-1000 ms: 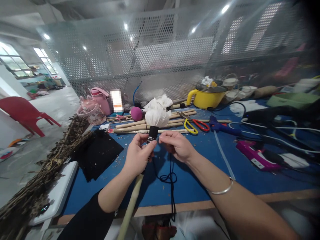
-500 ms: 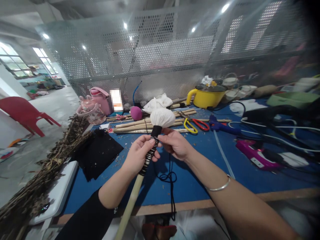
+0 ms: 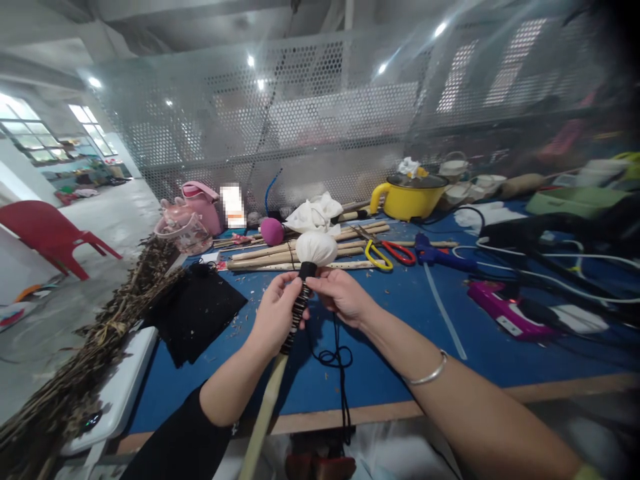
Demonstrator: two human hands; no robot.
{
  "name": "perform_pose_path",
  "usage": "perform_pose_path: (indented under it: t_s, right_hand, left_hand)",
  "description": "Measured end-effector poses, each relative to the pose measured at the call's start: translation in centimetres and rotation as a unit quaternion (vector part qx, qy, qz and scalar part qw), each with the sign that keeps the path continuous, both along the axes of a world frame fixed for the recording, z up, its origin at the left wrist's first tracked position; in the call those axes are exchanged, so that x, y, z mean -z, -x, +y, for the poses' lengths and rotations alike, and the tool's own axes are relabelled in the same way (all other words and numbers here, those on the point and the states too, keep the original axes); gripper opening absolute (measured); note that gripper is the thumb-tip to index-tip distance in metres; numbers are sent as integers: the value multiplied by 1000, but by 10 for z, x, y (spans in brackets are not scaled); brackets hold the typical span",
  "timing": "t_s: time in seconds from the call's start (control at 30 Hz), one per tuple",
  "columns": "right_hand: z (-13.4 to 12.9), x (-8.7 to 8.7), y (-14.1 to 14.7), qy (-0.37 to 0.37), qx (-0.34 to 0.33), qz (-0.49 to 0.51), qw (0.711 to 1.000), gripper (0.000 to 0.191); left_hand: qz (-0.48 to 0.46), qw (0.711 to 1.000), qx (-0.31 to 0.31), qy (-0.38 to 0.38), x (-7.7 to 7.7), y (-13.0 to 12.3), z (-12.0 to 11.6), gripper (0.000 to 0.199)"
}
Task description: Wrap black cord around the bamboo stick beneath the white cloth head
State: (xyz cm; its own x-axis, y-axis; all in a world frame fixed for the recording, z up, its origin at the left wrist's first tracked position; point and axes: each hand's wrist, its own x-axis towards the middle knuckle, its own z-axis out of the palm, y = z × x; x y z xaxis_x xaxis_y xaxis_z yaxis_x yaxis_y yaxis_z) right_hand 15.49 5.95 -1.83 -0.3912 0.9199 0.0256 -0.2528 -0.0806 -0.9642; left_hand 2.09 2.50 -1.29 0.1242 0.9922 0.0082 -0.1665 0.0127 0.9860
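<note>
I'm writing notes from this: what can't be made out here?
Head view:
Pale stick: lower end cut off by the bottom edge.
Black wrapping: partly hidden by the left hand.
Right hand: its own fingers hide whether it pinches anything.
White rectangle: blurred by pixelation.

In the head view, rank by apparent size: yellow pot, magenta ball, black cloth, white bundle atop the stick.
Largest to smallest:
1. black cloth
2. yellow pot
3. white bundle
4. magenta ball
This is apparent size; differing nearness leaves true sizes unsure.
</note>
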Motion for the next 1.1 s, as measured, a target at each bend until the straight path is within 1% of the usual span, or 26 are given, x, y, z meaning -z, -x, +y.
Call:
perform_pose_path:
  t_s: [0.07,0.17,0.27,0.33,0.43,0.5,0.6,0.67,0.73,0.87,0.93,1.03,1.1]
  right_hand:
    - [0,0,-1,1,-6,5,1000,31]
    - [1,0,-4,8,-33,28,999,33]
    - [2,0,-7,6,-59,52,997,35]
    - [2,0,-7,5,-55,59,997,34]
    - [2,1,-6,13,-18,50,998,32]
    - [2,3,-4,23,3,31,999,30]
    - [3,7,-1,29,0,5,1000,28]
    - [4,8,0,19,0,1,1000,28]
    - [4,7,0,2,6,2,1000,27]
    - [2,1,-3,-25,15,4,1000,26]
    - [-1,-4,-4,-31,15,5,999,25]
    - [-3,-7,-6,-18,8,26,999,24]
    - [-3,-8,-6,-2,3,38,999,25]
  left_hand:
    - [-13,1000,2,-5,0,0,0,37]
    - [0,1000,-1,-22,-3,-2,-2,45]
    - [20,999,-8,-28,-7,-5,-5,42]
    - [29,999,-7,-23,-8,-5,-6,38]
    - [49,999,5,-14,-7,-3,-5,34]
    - [110,993,-4,-32,-5,0,-3,33]
    - [234,965,-54,-110,0,4,-1,34]
    - [263,950,-77,-148,1,6,0,34]
    - [245,956,-76,-140,0,6,1,32]
    - [168,983,-39,-65,-6,6,3,28]
    - [128,991,-16,-47,-9,6,3,25]
    - [78,996,27,-33,-10,6,1,24]
    - [45,998,37,-26,-9,5,0,24]
